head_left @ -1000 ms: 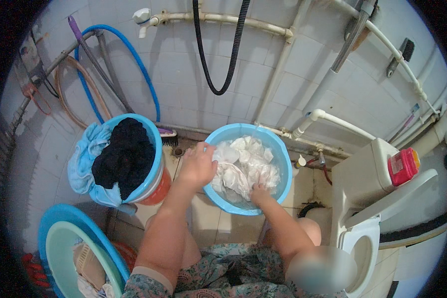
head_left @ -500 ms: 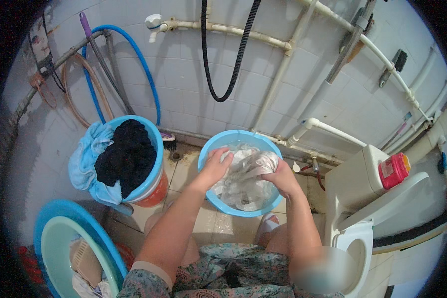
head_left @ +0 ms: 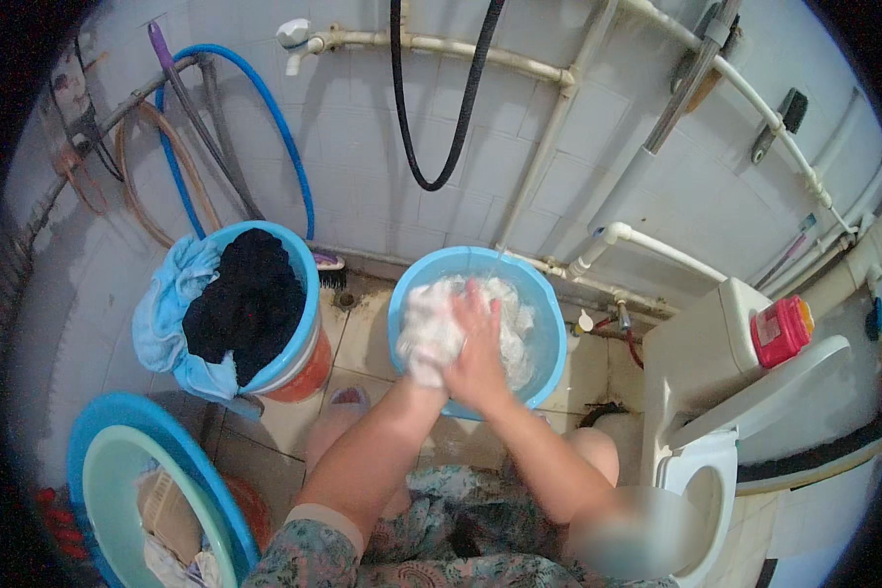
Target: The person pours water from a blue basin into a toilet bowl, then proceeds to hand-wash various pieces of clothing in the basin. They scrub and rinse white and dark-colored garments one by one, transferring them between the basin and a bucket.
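Over a round light-blue basin (head_left: 551, 367), a bunched wet white cloth (head_left: 429, 328) covers most of my left hand (head_left: 431, 385), which holds it up on the left side. Its fingers are hidden under the fabric. My right hand (head_left: 477, 345) presses against the bunch with its fingers stretched out and pointing away from me. More of the white fabric lies in the basin's water to the right of that hand. Motion smears the cloth, so its kind of garment cannot be made out.
To the left, a bucket (head_left: 309, 343) holds black clothing (head_left: 245, 304), with a light-blue towel (head_left: 171, 309) over its rim. Nearer me are nested blue and pale-green basins (head_left: 103, 470). A toilet (head_left: 701, 470) stands at right; pipes (head_left: 657, 250) line the wall. A black hose (head_left: 414, 162) hangs ahead.
My hands have come together on the left side of the basin. The right hand has moved left from the basin's right side, and the cloth is now bunched over my left hand.
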A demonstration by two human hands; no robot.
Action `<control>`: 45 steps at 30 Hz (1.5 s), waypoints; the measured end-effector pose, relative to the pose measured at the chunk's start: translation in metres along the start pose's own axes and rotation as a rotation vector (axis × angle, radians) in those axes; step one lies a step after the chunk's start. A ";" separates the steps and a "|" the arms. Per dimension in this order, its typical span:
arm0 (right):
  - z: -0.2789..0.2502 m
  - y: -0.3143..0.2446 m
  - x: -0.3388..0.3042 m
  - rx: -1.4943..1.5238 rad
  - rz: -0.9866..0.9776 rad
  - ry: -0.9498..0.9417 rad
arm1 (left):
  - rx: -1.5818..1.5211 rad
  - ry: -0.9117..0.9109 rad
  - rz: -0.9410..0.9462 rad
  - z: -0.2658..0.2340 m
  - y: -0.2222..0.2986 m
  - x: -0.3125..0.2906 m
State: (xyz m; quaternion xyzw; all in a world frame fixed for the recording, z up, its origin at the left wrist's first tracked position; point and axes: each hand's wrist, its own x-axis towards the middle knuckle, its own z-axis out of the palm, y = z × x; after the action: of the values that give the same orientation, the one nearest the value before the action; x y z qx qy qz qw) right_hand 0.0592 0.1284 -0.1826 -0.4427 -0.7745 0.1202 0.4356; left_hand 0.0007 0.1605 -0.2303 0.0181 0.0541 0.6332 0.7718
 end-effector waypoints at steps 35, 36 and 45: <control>-0.085 0.026 0.021 1.104 0.832 -0.109 | 1.952 -0.162 0.264 -0.009 0.013 0.008; -0.083 0.025 0.019 1.140 0.799 -0.074 | 1.792 -0.130 0.187 -0.007 0.011 0.010; -0.056 0.066 -0.017 1.195 1.004 -0.189 | 1.199 0.238 0.374 0.025 0.010 0.023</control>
State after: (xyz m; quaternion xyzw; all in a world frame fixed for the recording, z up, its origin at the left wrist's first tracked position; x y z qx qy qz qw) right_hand 0.1447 0.1419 -0.1970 -0.4182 -0.3195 0.7360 0.4258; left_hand -0.0023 0.1860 -0.2060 0.3854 0.4805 0.6145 0.4929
